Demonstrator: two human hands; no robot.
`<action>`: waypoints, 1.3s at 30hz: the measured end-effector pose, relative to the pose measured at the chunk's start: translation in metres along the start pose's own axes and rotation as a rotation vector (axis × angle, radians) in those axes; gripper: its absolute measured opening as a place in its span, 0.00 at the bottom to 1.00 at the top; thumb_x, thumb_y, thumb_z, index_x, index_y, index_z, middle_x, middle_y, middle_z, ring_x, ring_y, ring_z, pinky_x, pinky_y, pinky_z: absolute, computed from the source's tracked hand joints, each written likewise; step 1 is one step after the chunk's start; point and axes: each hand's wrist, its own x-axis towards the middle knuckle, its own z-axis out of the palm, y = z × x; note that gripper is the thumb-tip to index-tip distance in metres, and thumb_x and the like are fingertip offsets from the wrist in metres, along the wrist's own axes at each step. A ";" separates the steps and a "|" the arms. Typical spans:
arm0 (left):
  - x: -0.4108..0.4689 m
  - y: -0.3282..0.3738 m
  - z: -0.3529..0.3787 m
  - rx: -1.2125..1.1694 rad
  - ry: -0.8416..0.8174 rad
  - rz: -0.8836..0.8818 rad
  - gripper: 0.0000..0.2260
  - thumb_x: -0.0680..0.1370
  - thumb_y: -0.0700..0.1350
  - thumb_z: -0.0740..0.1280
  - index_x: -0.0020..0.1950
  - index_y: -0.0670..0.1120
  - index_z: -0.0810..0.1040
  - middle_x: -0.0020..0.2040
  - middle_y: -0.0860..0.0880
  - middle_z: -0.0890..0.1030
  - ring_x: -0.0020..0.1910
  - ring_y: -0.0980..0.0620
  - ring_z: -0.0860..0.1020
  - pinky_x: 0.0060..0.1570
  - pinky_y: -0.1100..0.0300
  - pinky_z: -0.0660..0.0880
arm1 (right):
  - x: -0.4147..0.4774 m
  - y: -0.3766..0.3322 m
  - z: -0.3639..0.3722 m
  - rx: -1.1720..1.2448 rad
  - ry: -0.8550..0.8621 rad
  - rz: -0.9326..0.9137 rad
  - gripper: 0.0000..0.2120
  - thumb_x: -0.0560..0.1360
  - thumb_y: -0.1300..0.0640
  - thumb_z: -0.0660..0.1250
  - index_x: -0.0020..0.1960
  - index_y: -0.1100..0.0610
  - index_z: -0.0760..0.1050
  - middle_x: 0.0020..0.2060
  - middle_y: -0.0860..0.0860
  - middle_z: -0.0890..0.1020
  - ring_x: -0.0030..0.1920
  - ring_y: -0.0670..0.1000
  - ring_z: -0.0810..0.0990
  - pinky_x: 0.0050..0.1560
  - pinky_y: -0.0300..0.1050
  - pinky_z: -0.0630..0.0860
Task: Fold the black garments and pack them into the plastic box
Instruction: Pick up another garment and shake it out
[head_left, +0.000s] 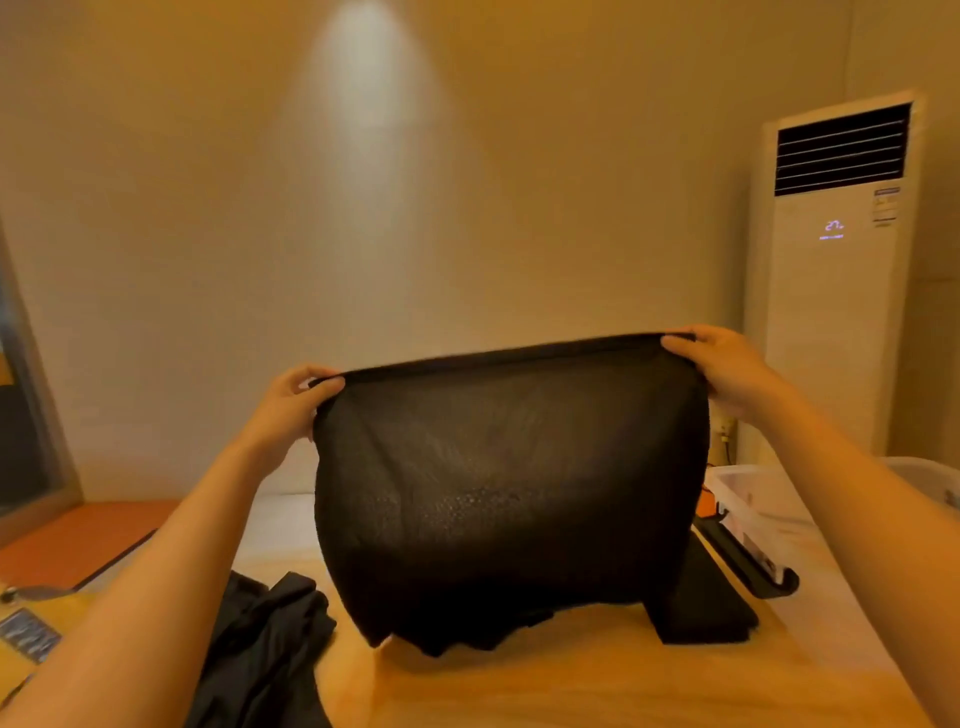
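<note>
Both hands, left hand (291, 400) and right hand (727, 369), pinch the top hem corners of a thin, limp black garment (509, 488) above the surface (571, 686); likely light, best held there.

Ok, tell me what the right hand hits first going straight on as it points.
The right hand pinches the black garment; going leftward along its top edge, it would likely meet the left hand first, though depth is unclear.

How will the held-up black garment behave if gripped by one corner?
Probably floppy: the garment hangs limp from the left hand and right hand, its lower edge rumpled. Likely light: the weave looks thin, with light showing through. One corner alone would probably let it bunch.
</note>
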 end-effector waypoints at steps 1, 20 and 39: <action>0.002 -0.011 0.003 0.057 -0.026 -0.038 0.02 0.80 0.42 0.64 0.48 0.47 0.76 0.43 0.45 0.77 0.38 0.48 0.76 0.29 0.60 0.72 | 0.004 0.013 0.000 -0.050 -0.032 0.053 0.05 0.79 0.58 0.64 0.51 0.56 0.78 0.44 0.53 0.81 0.41 0.47 0.81 0.33 0.34 0.77; 0.057 -0.001 0.047 -0.292 0.380 0.399 0.06 0.81 0.40 0.62 0.49 0.50 0.74 0.55 0.40 0.79 0.55 0.49 0.80 0.54 0.61 0.78 | 0.047 0.013 0.042 -0.041 0.496 -0.531 0.05 0.81 0.59 0.60 0.51 0.53 0.74 0.40 0.44 0.76 0.37 0.34 0.74 0.38 0.26 0.70; -0.176 -0.062 0.000 0.167 0.079 0.114 0.04 0.78 0.39 0.65 0.49 0.47 0.78 0.43 0.50 0.82 0.37 0.56 0.80 0.35 0.69 0.75 | -0.163 0.091 -0.001 -0.034 0.089 -0.063 0.04 0.77 0.56 0.65 0.48 0.52 0.79 0.36 0.43 0.84 0.40 0.42 0.82 0.36 0.31 0.77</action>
